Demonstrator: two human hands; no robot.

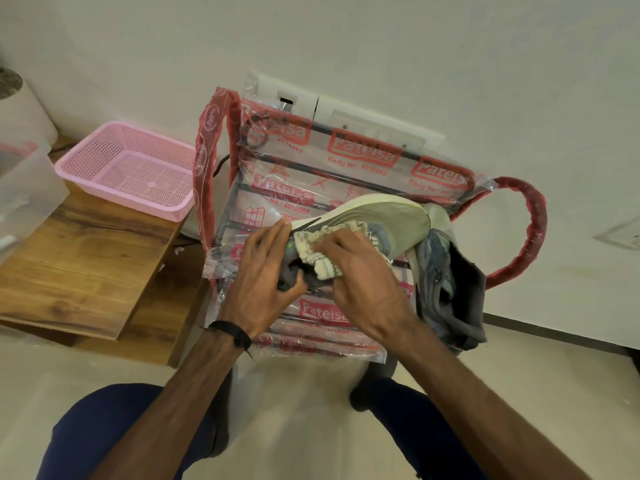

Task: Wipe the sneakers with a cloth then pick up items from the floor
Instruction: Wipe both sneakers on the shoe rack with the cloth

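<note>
Wiping step: our left hand (266, 268) grips the sneaker (363, 216) at its collar; right hand (356, 268) presses the bunched cloth (320, 251) beside that grip; next, second sneaker (446, 278).

A pale green sneaker (381, 216) has a cream sole; the cloth (325, 251) is cream with dark stripes. The basket (131, 168) is pink, the plastic wrap (311, 161) clear with red print.
</note>
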